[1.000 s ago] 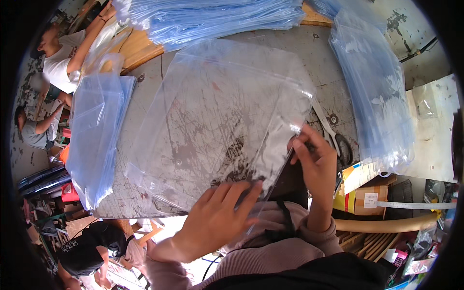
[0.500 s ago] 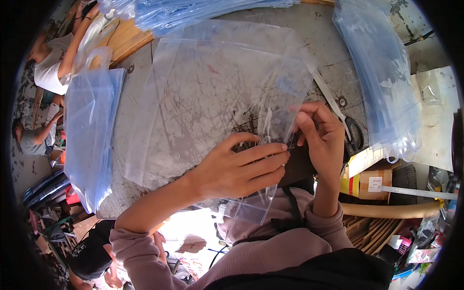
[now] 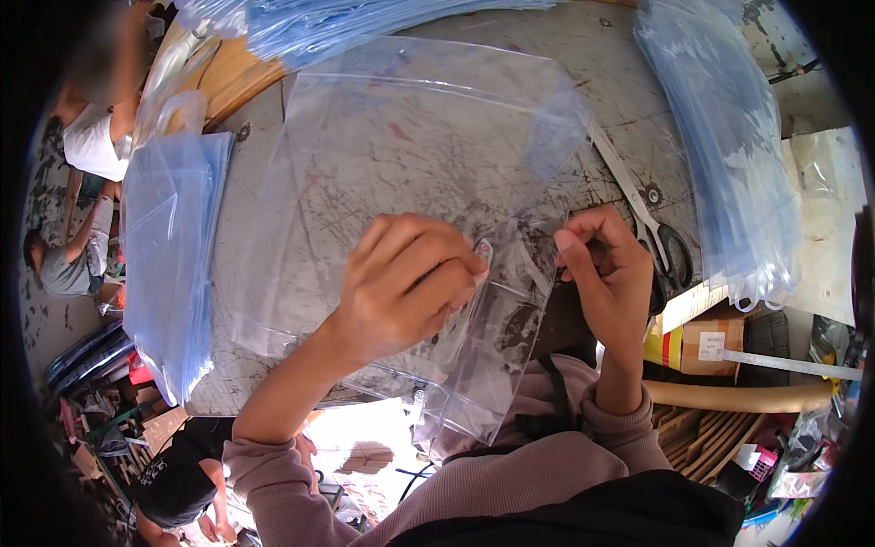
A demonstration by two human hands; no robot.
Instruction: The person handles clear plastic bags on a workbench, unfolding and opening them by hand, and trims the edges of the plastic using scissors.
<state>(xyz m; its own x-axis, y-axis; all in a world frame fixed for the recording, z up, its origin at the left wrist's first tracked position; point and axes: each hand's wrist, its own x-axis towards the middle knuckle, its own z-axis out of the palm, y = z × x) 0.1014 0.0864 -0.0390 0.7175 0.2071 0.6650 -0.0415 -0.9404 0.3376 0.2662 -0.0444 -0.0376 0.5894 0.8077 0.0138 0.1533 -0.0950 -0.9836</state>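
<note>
A large clear plastic bag [image 3: 365, 155] lies spread over the scratched grey table [image 3: 251, 191], its near end hanging past the front edge toward my lap. My left hand [image 3: 401, 283] is closed with curled fingers, pinching a gathered fold of the plastic near the middle. To its right, my right hand [image 3: 606, 260] holds the bag's right edge between thumb and forefinger. Between the two hands the plastic is creased and lifted a little. Scissors [image 3: 643, 205] with black handles lie just beyond my right hand, blades pointing away.
Stacks of bluish plastic bags lie at the left [image 3: 169, 255], the far edge [image 3: 365, 27] and the right [image 3: 720, 155]. A cardboard box [image 3: 711, 342] stands low on the right. Other people, one in a black shirt [image 3: 182, 483], are on the left.
My left hand has drawn back to the left and curled its fingers, pulling up a fold of the plastic. The right hand stays almost in place, its fingers more closed on the edge.
</note>
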